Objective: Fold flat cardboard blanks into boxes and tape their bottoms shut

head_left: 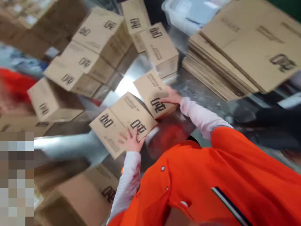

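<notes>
Three brown cardboard boxes with black print lie in front of me on a shiny metal table (138, 67). My left hand (133, 140) rests with spread fingers on the near edges of two boxes that sit side by side, the left box (103, 124) and the middle box (130, 108). On the right box (147, 83), which is turned at an angle to the others, my right hand (172, 95) lies with its fingers stretched over the top. Neither hand is wrapped round a box. The undersides of the boxes are hidden.
Stacked boxes (98, 29) stand at the far left, and more boxes (162, 47) beyond. Flat cardboard sheets (246, 40) are piled at right, by a clear plastic tub (178, 15). An open carton (77, 194) sits low left. A blurred person in red (14, 88) is at left.
</notes>
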`<act>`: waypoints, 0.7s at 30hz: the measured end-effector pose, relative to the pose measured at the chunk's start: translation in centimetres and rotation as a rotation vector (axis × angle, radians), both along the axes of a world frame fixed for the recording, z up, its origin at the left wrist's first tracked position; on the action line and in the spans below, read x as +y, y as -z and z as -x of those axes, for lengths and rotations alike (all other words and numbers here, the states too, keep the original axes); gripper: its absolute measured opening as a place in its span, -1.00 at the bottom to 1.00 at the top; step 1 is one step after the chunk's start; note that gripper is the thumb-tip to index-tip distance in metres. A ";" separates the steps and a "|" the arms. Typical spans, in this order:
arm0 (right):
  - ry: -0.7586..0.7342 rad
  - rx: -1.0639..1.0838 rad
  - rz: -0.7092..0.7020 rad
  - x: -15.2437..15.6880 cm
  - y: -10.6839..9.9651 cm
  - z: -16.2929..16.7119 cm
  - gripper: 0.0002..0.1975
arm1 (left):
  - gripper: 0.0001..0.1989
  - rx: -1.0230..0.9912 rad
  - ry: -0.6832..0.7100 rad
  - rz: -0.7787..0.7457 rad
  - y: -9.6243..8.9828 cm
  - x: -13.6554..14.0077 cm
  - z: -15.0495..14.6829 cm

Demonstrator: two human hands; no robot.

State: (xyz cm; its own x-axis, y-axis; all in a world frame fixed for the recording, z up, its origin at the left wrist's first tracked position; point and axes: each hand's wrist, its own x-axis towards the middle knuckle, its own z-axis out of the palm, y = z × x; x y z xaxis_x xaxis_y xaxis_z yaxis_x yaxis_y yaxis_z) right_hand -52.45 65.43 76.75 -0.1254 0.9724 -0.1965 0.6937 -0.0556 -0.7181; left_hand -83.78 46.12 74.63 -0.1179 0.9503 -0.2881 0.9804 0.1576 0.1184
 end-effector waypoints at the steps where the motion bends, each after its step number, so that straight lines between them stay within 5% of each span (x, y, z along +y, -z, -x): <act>1: -0.033 -0.029 -0.012 0.4 0.4 0.5 -0.07 | -0.15 0.001 0.001 0.004 0.3 0.3 0.7; 6: -0.081 -0.213 -0.019 2.5 2.7 2.3 0.00 | -0.09 -0.081 -0.004 -0.009 1.6 0.5 4.4; 13: -0.127 -0.203 -0.056 5.6 4.1 6.4 0.09 | 0.02 -0.107 -0.097 -0.101 3.1 2.3 8.0; 16: -0.157 -0.170 -0.051 6.5 3.1 13.2 0.05 | -0.01 -0.063 -0.200 -0.117 3.5 1.4 11.6; 21: -0.495 0.106 -0.125 8.8 2.0 28.6 -0.27 | -0.10 -0.009 -0.362 -0.128 3.3 -0.1 22.8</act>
State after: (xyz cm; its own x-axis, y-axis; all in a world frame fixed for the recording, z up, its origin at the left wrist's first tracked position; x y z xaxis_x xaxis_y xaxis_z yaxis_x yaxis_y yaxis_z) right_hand -81.08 74.24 74.77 -0.5889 0.8070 -0.0442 0.5385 0.3510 -0.7660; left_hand -106.54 45.99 71.28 -0.4508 0.8758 -0.1724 0.8626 0.4771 0.1681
